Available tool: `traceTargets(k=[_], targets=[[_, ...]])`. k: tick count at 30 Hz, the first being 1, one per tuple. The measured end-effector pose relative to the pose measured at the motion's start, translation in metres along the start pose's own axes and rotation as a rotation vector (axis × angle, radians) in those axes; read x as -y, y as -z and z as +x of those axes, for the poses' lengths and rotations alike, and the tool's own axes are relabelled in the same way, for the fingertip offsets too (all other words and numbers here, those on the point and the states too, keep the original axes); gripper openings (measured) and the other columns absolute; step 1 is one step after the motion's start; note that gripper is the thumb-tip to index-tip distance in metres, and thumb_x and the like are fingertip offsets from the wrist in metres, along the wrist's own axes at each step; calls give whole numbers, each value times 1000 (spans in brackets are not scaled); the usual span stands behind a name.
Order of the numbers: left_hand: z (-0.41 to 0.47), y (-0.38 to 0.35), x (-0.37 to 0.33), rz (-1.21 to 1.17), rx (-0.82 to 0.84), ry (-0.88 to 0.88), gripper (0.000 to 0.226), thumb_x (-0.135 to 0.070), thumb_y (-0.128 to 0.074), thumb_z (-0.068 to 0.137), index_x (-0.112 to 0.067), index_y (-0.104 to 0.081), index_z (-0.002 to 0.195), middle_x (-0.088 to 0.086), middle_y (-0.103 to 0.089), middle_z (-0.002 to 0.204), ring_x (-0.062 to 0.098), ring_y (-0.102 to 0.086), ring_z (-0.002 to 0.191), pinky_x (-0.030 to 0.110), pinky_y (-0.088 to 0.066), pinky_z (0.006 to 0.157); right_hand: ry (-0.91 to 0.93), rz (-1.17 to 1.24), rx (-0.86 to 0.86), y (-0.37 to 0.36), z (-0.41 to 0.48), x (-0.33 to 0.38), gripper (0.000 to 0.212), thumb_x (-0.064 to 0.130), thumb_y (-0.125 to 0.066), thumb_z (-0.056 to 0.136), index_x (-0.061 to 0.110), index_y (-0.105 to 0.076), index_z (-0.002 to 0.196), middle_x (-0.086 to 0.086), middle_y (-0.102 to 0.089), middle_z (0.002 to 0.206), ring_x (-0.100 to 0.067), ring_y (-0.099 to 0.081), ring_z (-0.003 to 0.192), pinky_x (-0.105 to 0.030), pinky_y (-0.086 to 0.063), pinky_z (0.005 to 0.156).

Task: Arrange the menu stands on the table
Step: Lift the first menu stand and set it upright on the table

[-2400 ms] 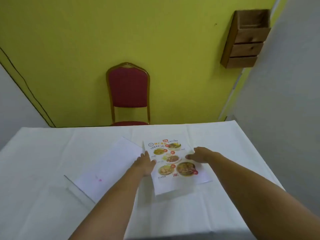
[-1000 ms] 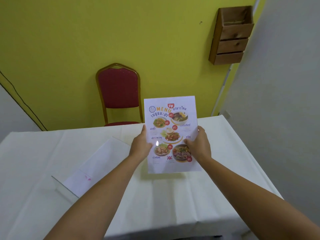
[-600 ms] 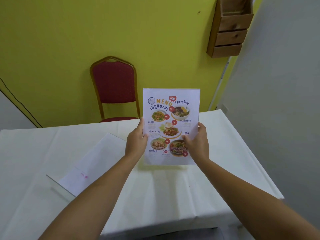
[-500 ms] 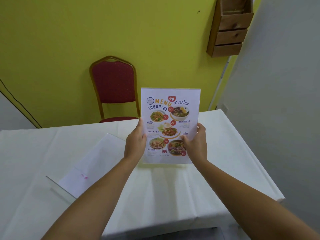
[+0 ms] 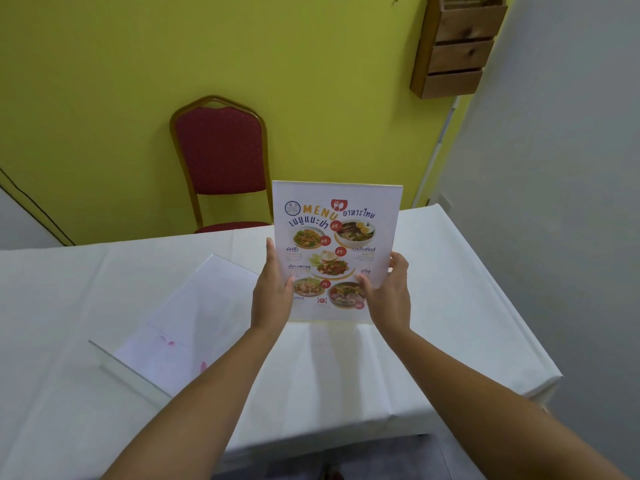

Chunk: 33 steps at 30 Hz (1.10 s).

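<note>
A clear menu stand with a colourful food menu (image 5: pixel 337 220) stands upright, facing me, its lower edge at the white tablecloth (image 5: pixel 450 306). My left hand (image 5: pixel 273 292) grips its left edge and my right hand (image 5: pixel 389 294) grips its right edge. A second clear stand holding a white sheet (image 5: pixel 180 327) lies flat on the table to the left, its printed side hidden.
A red chair with a gold frame (image 5: pixel 221 164) stands behind the table against the yellow wall. A wooden box shelf (image 5: pixel 453 46) hangs at the upper right. A grey wall runs close along the table's right edge.
The menu stand lay flat on the table; both hands lifted it upright to face me. In the last half second it barely moved.
</note>
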<state>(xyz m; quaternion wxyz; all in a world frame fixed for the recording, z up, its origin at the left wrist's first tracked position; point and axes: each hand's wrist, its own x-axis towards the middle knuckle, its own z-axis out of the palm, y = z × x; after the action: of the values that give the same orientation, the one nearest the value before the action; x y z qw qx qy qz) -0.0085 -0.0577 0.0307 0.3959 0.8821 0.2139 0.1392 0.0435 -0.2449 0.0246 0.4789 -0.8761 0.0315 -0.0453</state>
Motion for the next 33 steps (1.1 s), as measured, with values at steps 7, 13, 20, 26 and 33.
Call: traceTargets(k=[7, 13, 20, 26, 33], targets=[[4, 7, -2, 46, 35, -52, 82, -14, -53, 96, -27, 3, 154, 4, -45, 145, 24, -58, 119, 41, -56, 80, 1, -20, -3, 3, -1, 6, 61, 28, -71, 86, 25, -30, 131, 2, -59, 126, -19, -66, 106, -43, -60, 76], [-6, 1, 2, 66, 22, -40, 83, -14, -54, 97, -27, 4, 154, 6, -45, 141, 21, -56, 121, 38, -58, 79, -6, -38, -29, 1, -12, 2, 60, 30, -70, 87, 25, -30, 131, 2, -60, 127, -19, -68, 103, -42, -61, 73], [-2, 0, -4, 67, 43, -42, 81, -12, -49, 98, -27, 7, 154, 6, -44, 141, 20, -57, 118, 35, -56, 74, -4, -65, -54, 5, -14, 4, 60, 30, -70, 87, 21, -31, 132, 2, -61, 126, -19, -68, 103, -39, -58, 73], [-2, 1, 0, 73, 59, -28, 83, -13, -53, 97, -28, 5, 154, 5, -45, 140, 21, -57, 120, 38, -58, 76, -22, -54, -31, 5, -14, 6, 60, 29, -69, 87, 22, -30, 133, 0, -61, 127, -21, -67, 105, -43, -59, 76], [-3, 1, 0, 98, 53, -50, 84, -12, -52, 97, -27, 7, 154, 7, -45, 138, 21, -58, 117, 37, -58, 74, -41, -24, -26, 3, -19, 3, 60, 23, -64, 91, 25, -26, 138, 0, -59, 130, -23, -67, 106, -46, -60, 78]])
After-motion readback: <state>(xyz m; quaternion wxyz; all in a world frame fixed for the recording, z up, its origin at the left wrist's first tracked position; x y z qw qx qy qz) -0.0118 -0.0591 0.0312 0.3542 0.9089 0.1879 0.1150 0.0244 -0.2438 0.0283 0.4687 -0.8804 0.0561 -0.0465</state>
